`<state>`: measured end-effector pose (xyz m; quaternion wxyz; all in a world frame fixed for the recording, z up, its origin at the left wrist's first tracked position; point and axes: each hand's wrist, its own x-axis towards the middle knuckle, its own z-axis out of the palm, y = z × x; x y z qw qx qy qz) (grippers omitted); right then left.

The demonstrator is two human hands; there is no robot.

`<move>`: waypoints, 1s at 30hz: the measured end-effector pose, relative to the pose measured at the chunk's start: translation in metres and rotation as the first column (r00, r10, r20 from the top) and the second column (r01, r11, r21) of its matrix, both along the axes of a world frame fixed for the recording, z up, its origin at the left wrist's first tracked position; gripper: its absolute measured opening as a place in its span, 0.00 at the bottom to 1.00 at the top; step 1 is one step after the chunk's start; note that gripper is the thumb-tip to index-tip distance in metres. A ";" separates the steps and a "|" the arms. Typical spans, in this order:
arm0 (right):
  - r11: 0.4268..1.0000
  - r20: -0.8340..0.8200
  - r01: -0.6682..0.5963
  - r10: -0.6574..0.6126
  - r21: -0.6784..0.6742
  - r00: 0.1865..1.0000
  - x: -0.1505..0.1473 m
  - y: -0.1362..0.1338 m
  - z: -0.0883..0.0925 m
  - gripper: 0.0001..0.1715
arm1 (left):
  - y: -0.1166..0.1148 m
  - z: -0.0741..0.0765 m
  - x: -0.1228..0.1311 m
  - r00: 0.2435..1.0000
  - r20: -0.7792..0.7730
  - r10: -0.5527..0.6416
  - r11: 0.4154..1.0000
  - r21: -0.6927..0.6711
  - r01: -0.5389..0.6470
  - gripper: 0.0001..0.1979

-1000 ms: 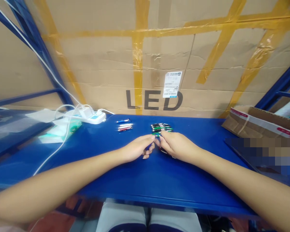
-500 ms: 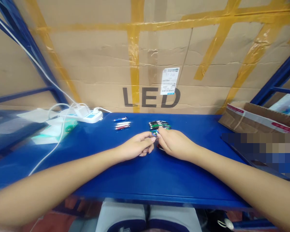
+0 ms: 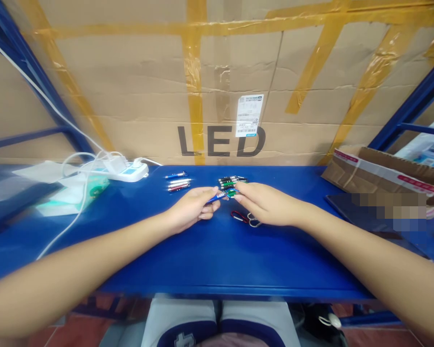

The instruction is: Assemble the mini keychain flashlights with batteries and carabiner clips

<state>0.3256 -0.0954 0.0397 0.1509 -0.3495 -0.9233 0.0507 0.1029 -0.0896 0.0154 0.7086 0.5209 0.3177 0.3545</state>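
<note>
Between finger and thumb, my left hand (image 3: 192, 208) grips a slim blue pen-shaped stick (image 3: 215, 197) that points up to the right. My right hand (image 3: 269, 203) pinches a small blue carabiner (image 3: 235, 190) at the stick's far end, with a bit of green showing there. Whether the two are joined is too small to tell. Under my right hand lie a red carabiner (image 3: 238, 216) and a silver carabiner (image 3: 253, 221). Just beyond my fingers is a row of black and green pen-shaped sticks (image 3: 227, 181), partly covered by the right hand.
Further left lie a blue stick (image 3: 176, 175) and silver and red ones (image 3: 179, 184). A white power strip (image 3: 135, 172) with cables stands at the back left of the blue table (image 3: 202, 262). An open cardboard box (image 3: 369, 173) is at right; a large carton (image 3: 137, 96) backs the table.
The blue stick now shows in my left hand. My right hand has shifted slightly, uncovering the red and silver carabiners. The whole view has moved a little.
</note>
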 end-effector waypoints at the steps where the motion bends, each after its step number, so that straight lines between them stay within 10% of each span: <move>1: 0.997 -0.067 -0.020 0.015 -0.071 0.998 0.002 0.001 0.003 0.17 | 0.003 0.001 -0.001 1.000 -0.009 0.020 1.000 0.009 -0.020 0.14; 6: 0.963 -0.190 0.119 -0.167 -0.241 0.967 0.018 0.016 0.010 0.16 | 0.014 0.002 -0.005 0.975 -0.002 0.221 0.975 0.024 -0.221 0.11; 13: 0.907 0.231 0.273 -0.205 -0.321 0.951 0.037 0.035 0.004 0.17 | 0.029 -0.001 -0.016 0.938 -0.123 0.324 0.940 0.154 -0.304 0.12; 16: 0.906 0.292 0.329 -0.250 -0.267 0.923 0.038 0.036 0.002 0.16 | 0.030 -0.006 -0.019 0.887 -0.314 0.339 0.872 0.458 -0.171 0.13; 22: 0.921 0.350 0.390 -0.363 -0.007 0.863 0.034 0.032 -0.002 0.10 | 0.019 -0.009 -0.021 0.736 -0.540 0.407 0.427 0.825 0.370 0.10; 30: 0.994 0.098 0.110 -0.111 0.014 0.989 0.019 0.019 -0.007 0.07 | 0.010 -0.007 -0.020 0.628 -0.683 0.374 0.416 0.728 0.545 0.19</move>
